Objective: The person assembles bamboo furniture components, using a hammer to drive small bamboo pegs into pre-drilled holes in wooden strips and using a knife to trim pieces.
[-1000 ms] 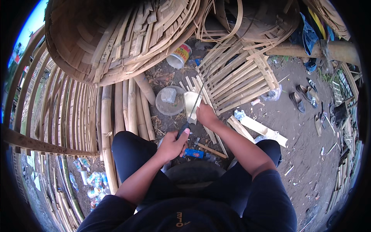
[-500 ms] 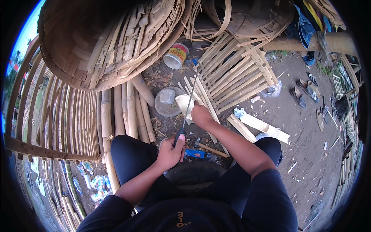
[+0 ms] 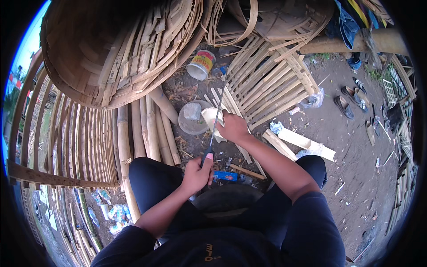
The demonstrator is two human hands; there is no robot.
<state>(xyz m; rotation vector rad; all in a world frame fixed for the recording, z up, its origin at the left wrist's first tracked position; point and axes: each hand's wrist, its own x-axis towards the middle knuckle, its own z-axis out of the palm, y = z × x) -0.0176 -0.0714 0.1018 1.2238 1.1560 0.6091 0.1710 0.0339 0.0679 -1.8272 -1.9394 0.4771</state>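
Note:
My left hand (image 3: pixel 195 174) is closed around the dark handle of a long knife (image 3: pixel 216 116), thumb along the top. Its thin blade points away from me and is seen nearly edge-on. My right hand (image 3: pixel 234 127) grips a pale, curved piece of split bamboo (image 3: pixel 209 119) just right of the blade. The blade crosses in front of the bamboo; whether it touches cannot be made out. Beneath and beyond the bamboo lies a round grey slab (image 3: pixel 186 123) with a whitish block (image 3: pixel 192 111) on it.
Bamboo poles (image 3: pixel 151 129) and a slatted bamboo rack (image 3: pixel 80 138) stand at left. Large woven bamboo trays (image 3: pixel 80 58) overhang the far left. A slatted bamboo panel (image 3: pixel 267 84), a bucket (image 3: pixel 201 66), a split bamboo length (image 3: pixel 307 144), a blue box (image 3: pixel 225 176) and shoes (image 3: pixel 344 107) lie around.
My right hand has shifted slightly away from me on the bamboo, its fingers now higher along the piece. My left hand keeps its hold on the knife with little movement.

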